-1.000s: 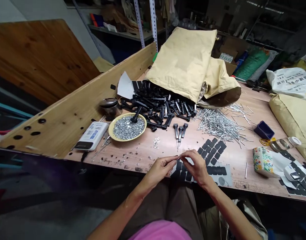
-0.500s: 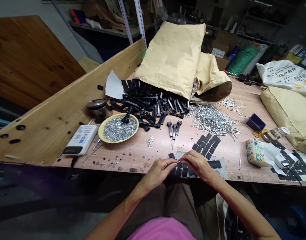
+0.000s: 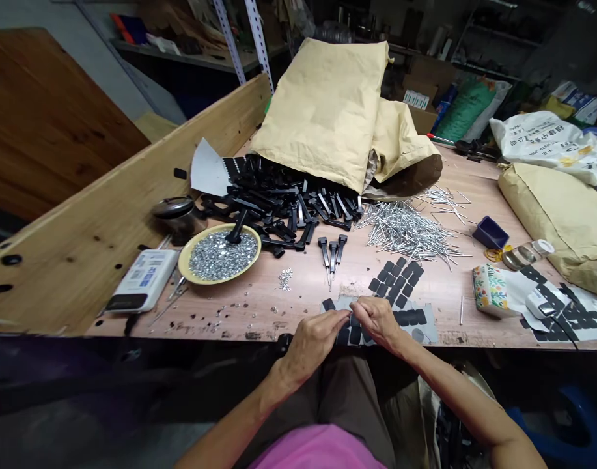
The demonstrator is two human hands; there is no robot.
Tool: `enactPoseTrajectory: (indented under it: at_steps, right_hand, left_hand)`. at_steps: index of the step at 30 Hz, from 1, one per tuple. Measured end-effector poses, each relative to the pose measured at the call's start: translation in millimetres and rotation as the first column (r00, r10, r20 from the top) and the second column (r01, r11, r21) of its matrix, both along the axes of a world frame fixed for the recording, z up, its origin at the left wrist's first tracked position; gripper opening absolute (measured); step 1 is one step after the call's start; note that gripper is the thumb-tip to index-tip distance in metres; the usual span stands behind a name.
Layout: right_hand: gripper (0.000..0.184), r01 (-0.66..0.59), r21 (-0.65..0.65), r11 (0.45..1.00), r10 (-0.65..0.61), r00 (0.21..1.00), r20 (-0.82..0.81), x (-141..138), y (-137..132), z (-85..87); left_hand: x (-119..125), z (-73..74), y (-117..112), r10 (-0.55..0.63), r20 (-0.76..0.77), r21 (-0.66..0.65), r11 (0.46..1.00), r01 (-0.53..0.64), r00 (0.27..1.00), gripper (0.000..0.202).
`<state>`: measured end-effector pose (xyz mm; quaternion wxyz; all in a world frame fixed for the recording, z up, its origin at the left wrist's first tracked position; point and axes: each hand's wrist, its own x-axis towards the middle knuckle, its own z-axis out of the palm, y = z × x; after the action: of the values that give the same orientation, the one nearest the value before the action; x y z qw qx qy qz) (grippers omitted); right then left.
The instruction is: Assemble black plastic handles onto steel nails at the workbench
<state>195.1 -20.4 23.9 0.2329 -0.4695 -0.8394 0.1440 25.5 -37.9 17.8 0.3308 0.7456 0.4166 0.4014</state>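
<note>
And here's the table (image 3: 305, 296), wood-toned, dark-flecked along its near edge, and what a crowded one! Yellow bowl (image 3: 220, 281) on the left, a white device (image 3: 144, 280) just beside it, black parts (image 3: 278, 208) heaped behind, right up against a big tan sack (image 3: 322, 111). Mid-table, three black pieces (image 3: 333, 254) side by side, small washers (image 3: 285, 279) clustered near them; silver rods (image 3: 408, 231) piled further right, black patches (image 3: 394, 281) in rows towards the front, then a dark blue tray (image 3: 496, 240) and a floral box (image 3: 490, 286)
</note>
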Motion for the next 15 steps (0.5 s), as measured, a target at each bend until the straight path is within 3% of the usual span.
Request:
enactPoseTrajectory:
  at_steps: [3, 5, 7, 10, 12, 15]
  right_hand:
    - [0.065, 0.169, -0.245, 0.955, -0.191, 0.979, -0.067, 2, 1, 3.8]
    - [0.064, 0.235, -0.356, 0.904, -0.317, 0.929, -0.191, 4, -2, 7.4]
    - [0.058, 0.239, -0.44, 0.866, -0.409, 0.845, -0.345, 4, -7, 7.1]
    - [0.044, 0.125, -0.52, 0.845, -0.439, 0.718, -0.54, -2, -20, -2.3]
    - [0.04, 0.067, -0.559, 0.827, -0.473, 0.62, -0.626, -9, -27, -10.2]
    - [0.036, 0.072, -0.672, 0.737, -0.612, 0.492, -0.619, -11, -34, -17.1]
  left_hand:
    - [6, 1.2, 2, 0.111, 0.133, -0.285, 0.956, -0.069, 0.985, 0.023]
    - [12, 3.5, 6, 0.221, 0.315, -0.554, 0.833, -0.01, 0.923, 0.023]
    - [20, 5.3, 11, 0.358, 0.497, -0.712, 0.688, 0.137, 0.791, 0.026]
    - [35, 4.9, 16, 0.507, 0.614, -0.765, 0.57, 0.299, 0.605, 0.034]
    - [45, 2.5, 17, 0.554, 0.62, -0.776, 0.535, 0.333, 0.556, 0.037]
    - [57, -2.8, 15, 0.59, 0.595, -0.794, 0.537, 0.284, 0.546, 0.039]
